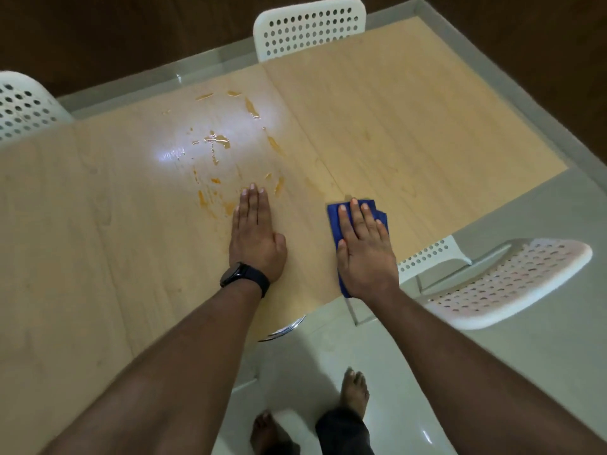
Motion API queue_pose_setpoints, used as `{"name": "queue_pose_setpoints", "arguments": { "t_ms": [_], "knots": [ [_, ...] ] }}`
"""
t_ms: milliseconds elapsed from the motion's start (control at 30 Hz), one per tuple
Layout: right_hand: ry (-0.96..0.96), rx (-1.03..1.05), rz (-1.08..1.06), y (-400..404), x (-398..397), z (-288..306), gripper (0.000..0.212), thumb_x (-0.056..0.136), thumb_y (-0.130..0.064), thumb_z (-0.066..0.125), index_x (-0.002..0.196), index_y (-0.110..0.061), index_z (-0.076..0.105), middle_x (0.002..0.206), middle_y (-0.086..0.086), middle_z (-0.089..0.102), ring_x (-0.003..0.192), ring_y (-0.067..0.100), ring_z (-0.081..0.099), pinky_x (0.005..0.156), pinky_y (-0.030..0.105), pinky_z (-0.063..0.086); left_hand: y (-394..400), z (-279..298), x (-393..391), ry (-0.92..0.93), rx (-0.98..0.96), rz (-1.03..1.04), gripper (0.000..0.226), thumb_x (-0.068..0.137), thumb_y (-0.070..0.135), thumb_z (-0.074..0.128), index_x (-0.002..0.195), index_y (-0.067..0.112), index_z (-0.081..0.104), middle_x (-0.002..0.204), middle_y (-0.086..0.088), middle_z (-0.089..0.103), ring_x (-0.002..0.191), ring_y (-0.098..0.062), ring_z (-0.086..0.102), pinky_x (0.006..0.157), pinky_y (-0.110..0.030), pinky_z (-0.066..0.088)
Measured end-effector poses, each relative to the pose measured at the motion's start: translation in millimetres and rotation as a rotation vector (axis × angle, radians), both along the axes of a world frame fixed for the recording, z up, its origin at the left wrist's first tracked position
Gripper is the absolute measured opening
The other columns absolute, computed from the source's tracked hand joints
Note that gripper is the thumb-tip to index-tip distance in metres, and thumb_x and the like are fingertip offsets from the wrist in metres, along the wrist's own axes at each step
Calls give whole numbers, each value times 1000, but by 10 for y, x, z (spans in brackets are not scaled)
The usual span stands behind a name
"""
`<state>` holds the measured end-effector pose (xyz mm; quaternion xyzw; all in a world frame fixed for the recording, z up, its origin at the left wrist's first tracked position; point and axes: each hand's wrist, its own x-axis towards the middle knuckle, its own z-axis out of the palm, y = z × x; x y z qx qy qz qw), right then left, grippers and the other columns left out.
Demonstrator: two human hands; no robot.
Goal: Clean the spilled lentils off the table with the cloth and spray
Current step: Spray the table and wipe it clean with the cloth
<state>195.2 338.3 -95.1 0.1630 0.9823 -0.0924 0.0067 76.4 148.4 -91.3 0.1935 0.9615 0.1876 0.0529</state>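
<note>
Orange lentil smears lie scattered in a rough ring on the pale wooden table, under a bright light reflection. My left hand, with a black watch at the wrist, rests flat on the table, fingers straight, its fingertips at the near edge of the smears. My right hand presses flat on a folded blue cloth near the table's front right edge, to the right of the spill. No spray bottle is in view.
A white perforated chair stands at the far side, another at the left, and a third at the right by the table's corner. My bare feet stand on the pale tiled floor below the table edge.
</note>
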Motion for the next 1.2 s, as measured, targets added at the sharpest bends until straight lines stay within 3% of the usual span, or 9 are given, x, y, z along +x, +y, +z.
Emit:
{"name": "queue_pose_setpoints", "arguments": {
  "t_ms": [133, 233, 433, 533, 667, 833, 1033, 1200],
  "knots": [
    [12, -10, 158, 163, -562, 21, 67, 105, -38, 22, 168, -23, 9, 176, 3, 4, 162, 21, 1, 130, 47, 13, 166, 4, -276, 7, -2, 88, 82, 98, 23, 45, 166, 9, 1, 174, -7, -5, 160, -21, -9, 130, -39, -1],
    [11, -13, 207, 154, -768, -3, 66, 105, -38, 21, 168, -24, 6, 176, 4, 1, 162, 22, -3, 130, 47, 11, 248, -61, -391, 12, -50, 154, 74, 107, 37, 33, 166, 11, -3, 174, -6, -8, 160, -20, -11, 130, -38, -3],
    [-22, -33, 406, 309, -156, 32, 65, 110, -37, 24, 168, -23, -3, 175, 2, -11, 161, 19, -12, 130, 47, 12, 285, -92, -381, -5, -140, 205, 71, 109, 46, 21, 166, 12, -6, 174, -5, -11, 160, -18, -13, 131, -40, 0],
    [-37, -34, 410, 506, -149, 29, 65, 110, -38, 25, 168, -22, 0, 176, 1, -8, 161, 18, -10, 130, 48, 15, 301, -103, -399, 0, -144, 214, 71, 109, 46, 20, 166, 12, -4, 174, -5, -9, 160, -19, -12, 131, -40, 0],
    [4, -34, 324, 592, -806, 5, 65, 108, -38, 26, 168, -20, 8, 176, 4, 1, 162, 21, -2, 130, 48, 14, 301, -121, -403, 14, -158, 212, 72, 106, 48, 15, 166, 12, -3, 174, -5, -9, 160, -18, -13, 131, -40, 1],
    [-10, -23, 285, 314, -1565, -23, 65, 110, -39, 20, 168, -18, 0, 176, 6, -5, 162, 24, -7, 131, 47, 7, 293, -163, -422, 30, -164, 214, 73, 106, 48, 16, 166, 13, -3, 174, -4, -9, 160, -17, -13, 131, -38, 0],
    [-28, -56, 459, 400, -954, 10, 66, 110, -40, 22, 168, -18, -4, 175, 1, -12, 160, 16, -16, 131, 44, 7, 316, -129, -424, -3, -218, 187, 76, 100, 50, 3, 165, 13, -9, 173, -4, -16, 159, -17, -18, 130, -38, -4],
    [-17, -59, 421, 604, -1040, 18, 66, 109, -41, 20, 168, -18, 0, 176, 0, -8, 161, 14, -12, 131, 44, 10, 362, -31, -678, -6, -176, 174, 79, 103, 45, 27, 166, 13, -9, 173, -4, -16, 159, -17, -16, 129, -36, -7]
  ]
}}
